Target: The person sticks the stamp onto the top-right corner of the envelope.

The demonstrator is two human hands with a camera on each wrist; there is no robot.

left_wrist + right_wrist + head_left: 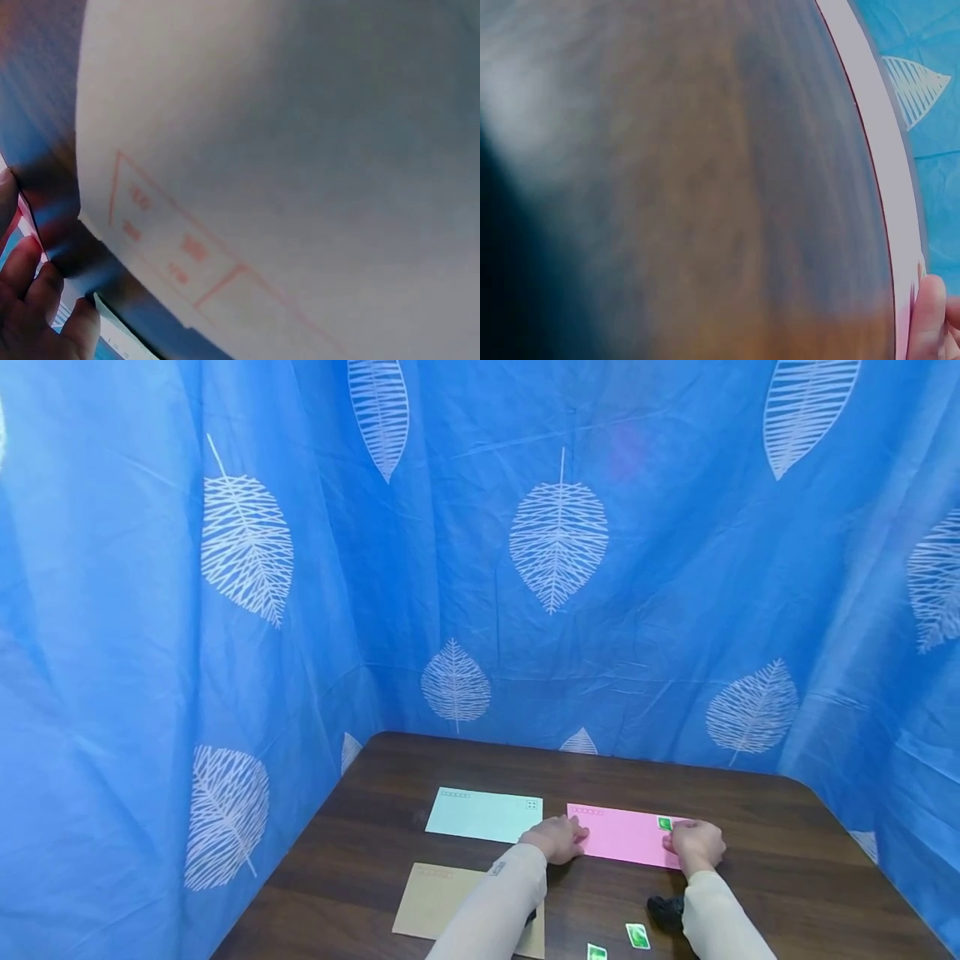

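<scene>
A pink envelope (pixel 626 835) lies lengthwise on the dark wooden table, a green stamp (pixel 664 823) at its upper right corner. My left hand (pixel 557 838) rests at the envelope's left end, fingertips on its edge and slightly spread. At the other end, my right hand (pixel 697 843) holds the envelope with bent fingers, the thumb side close below the stamp. The right wrist view shows that thumb (pixel 928 319) along the envelope's end (pixel 901 322). Just left of my left hand lies a pale mint envelope (pixel 483 814).
A brown kraft envelope (pixel 431 902) lies nearer me, partly under my left sleeve (pixel 498 906). Two loose green stamps, one here (pixel 637 936) and another (pixel 597 952), lie near the table's front. A blue leaf-patterned curtain (pixel 480 568) surrounds the table (pixel 600 768).
</scene>
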